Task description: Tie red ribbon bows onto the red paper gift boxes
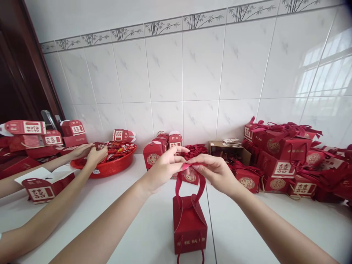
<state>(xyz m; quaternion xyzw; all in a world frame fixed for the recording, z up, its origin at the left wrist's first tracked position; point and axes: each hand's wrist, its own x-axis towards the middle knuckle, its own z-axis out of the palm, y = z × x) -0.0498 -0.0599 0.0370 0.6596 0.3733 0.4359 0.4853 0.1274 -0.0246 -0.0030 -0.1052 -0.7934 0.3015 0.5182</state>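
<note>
A small red gift box [189, 227] with gold lettering and a cord handle stands on the white table in front of me. From slots in its top a red ribbon [201, 189] rises in two strands to my fingers. My left hand [167, 167] pinches the ribbon between thumb and fingers. Close against it, my right hand [214, 171] grips the ribbon with thumb and forefinger. The strands cross where my fingertips meet, and the fingers partly hide that spot.
At left, another person's hands [95, 154] are over a red basin [118, 168] of small packets, beside an opened box [41, 190]. Stacked ribboned boxes [277, 161] fill the right side. Further boxes [152, 154] and a cardboard carton [246, 151] stand along the tiled wall.
</note>
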